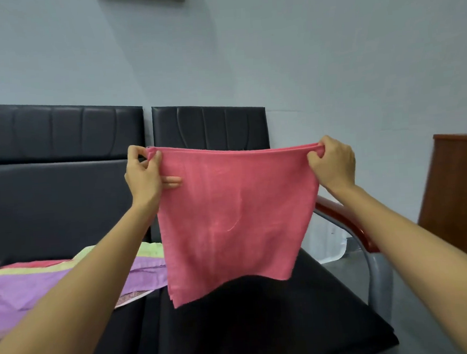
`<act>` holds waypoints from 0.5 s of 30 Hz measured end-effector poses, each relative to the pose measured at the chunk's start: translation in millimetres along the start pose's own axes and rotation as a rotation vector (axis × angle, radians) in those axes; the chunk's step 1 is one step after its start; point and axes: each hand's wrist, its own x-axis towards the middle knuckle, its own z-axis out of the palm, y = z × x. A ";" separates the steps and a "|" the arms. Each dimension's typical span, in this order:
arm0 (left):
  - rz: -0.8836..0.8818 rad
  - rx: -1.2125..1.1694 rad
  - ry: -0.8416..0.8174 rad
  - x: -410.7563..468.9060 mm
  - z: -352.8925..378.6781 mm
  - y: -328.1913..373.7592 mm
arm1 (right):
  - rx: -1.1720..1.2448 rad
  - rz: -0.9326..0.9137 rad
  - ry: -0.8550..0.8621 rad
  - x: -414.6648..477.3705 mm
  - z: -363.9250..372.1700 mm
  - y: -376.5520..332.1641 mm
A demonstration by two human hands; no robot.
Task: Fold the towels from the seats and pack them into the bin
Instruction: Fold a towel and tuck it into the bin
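The left hand point(143, 174) and right hand point(332, 161) are pinching the top corners of a folded pink towel point(235, 218), which is hanging above the right chair point(265, 326); purple towel point(41, 289) and green towel point(149, 250) are lying on the left chair point(62, 202); a wooden cabinet point(459, 188) is standing far right.

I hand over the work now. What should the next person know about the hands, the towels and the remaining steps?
Left hand and right hand each pinch a top corner of the pink towel, which hangs in layers, partly folded, above the right seat.
Purple towel and green towel lie loose on the left seat.
Bin is not in view.
Left: finish this fold, fold the others, pack all.
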 end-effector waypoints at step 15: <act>-0.179 0.248 -0.119 32.7 16.1 -57.0 | 0.021 0.325 -0.202 13.5 59.9 26.6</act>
